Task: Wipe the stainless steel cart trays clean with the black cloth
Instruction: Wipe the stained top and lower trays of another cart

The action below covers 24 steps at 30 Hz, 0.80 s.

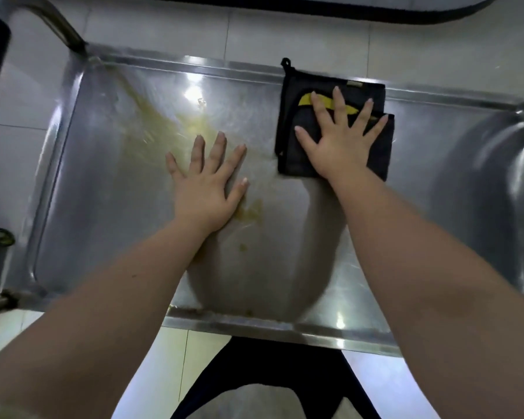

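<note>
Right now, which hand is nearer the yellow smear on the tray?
Left. The left hand lies flat at the smear's edge; the right hand presses the cloth, farther right.

One tray, one cloth, two hands.
There was one steel tray, one black cloth, a left hand, a right hand and several yellowish smears.
</note>
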Motion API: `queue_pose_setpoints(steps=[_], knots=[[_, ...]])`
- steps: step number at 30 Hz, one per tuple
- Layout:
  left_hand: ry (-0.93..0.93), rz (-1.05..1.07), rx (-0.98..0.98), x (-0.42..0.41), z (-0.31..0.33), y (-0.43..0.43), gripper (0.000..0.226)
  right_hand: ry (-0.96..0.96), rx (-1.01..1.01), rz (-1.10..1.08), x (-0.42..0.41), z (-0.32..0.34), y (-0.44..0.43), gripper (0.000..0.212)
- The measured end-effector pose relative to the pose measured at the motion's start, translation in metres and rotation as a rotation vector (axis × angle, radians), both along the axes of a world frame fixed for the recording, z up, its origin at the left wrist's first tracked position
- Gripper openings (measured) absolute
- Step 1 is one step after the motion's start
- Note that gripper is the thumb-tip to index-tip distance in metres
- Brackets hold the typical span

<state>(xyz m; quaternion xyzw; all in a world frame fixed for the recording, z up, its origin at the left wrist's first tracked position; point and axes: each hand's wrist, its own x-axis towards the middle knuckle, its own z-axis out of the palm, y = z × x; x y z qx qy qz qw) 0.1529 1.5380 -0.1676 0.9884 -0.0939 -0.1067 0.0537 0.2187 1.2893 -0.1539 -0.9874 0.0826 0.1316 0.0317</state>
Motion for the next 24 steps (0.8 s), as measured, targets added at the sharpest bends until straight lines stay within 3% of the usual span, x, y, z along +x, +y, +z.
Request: queue_pose_setpoints(steps=[4,11,13,17,21,24], knots=[[0.003,0.01,-0.016,0.001,0.002,0.001,0.059,0.012,0.007,0.038,-0.03,0.001,0.005,0.073],[0.016,0.009,-0.021,0.0,0.003,0.001,0.06,0.033,0.056,0.136,-0.236,0.006,0.035,0.071],[0.015,0.005,-0.021,0.0,0.002,0.001,0.06,0.058,0.051,0.156,-0.254,0.008,0.037,0.07],[0.016,-0.003,-0.018,0.001,0.001,0.0,0.06,-0.03,0.031,0.089,-0.173,0.004,0.028,0.069],[0.03,-0.004,-0.002,0.003,0.002,-0.001,0.06,0.005,0.0,-0.046,-0.039,-0.001,0.012,0.072],[0.031,0.006,-0.012,0.002,0.002,-0.001,0.059,0.021,0.001,-0.031,0.003,0.0,0.012,0.073]])
